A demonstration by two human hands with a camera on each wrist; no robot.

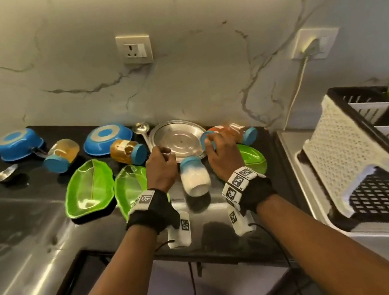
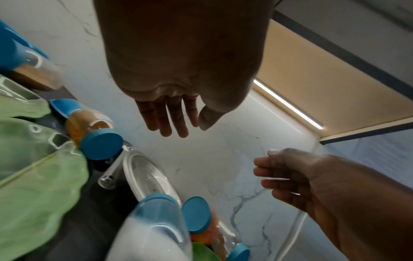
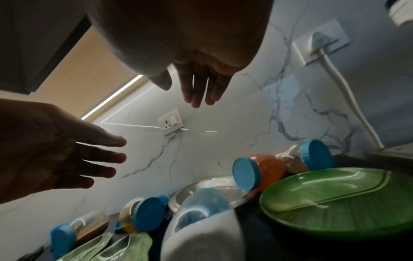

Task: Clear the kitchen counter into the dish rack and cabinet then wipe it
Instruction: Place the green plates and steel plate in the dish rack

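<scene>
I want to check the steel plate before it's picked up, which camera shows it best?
The head view: the steel plate shows nearly whole on the counter, between both hands. The left wrist view shows it edge-on, partly behind a jar; the right wrist view shows only its rim behind jars.

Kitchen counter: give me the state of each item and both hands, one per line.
white-filled jar: on its side, lidded
orange jar: on its side, lidded
steel plate: flat on counter
blue bowl: upside down
dish rack: no dishes visible
left hand: open, empty
right hand: open, empty
</scene>
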